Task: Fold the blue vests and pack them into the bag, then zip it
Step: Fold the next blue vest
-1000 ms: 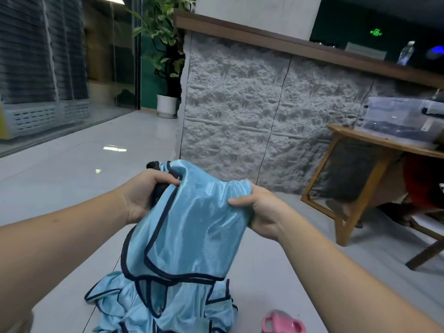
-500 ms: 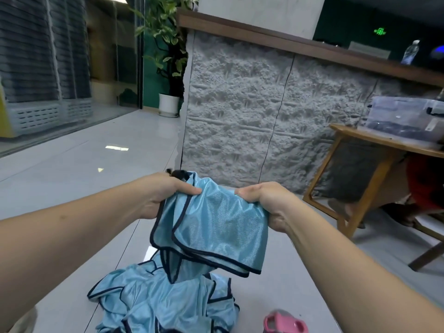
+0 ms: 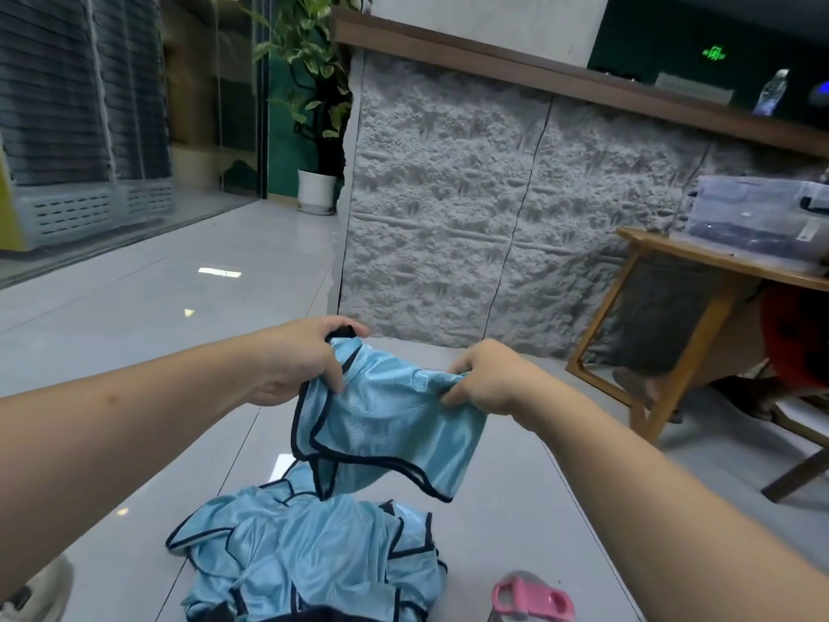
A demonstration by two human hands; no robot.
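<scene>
A light blue vest with dark navy trim (image 3: 386,424) hangs folded in the air in front of me. My left hand (image 3: 300,361) grips its upper left corner, together with something small and black that I cannot make out. My right hand (image 3: 489,379) pinches the bunched upper right edge. Below on the floor lies a crumpled pile of more blue vests (image 3: 309,558). No bag is clearly visible; a dark edge shows at the bottom under the pile.
A pink-lidded bottle (image 3: 531,599) stands at the bottom right. A wooden table (image 3: 700,258) with a clear plastic box (image 3: 762,217) is at the right. A textured grey counter wall (image 3: 471,208) is ahead. A shoe (image 3: 36,594) shows at bottom left. Tiled floor (image 3: 134,307) stretches left.
The vest went from hanging long to being folded shorter, and both hands sank a little lower. The pile on the floor has not moved.
</scene>
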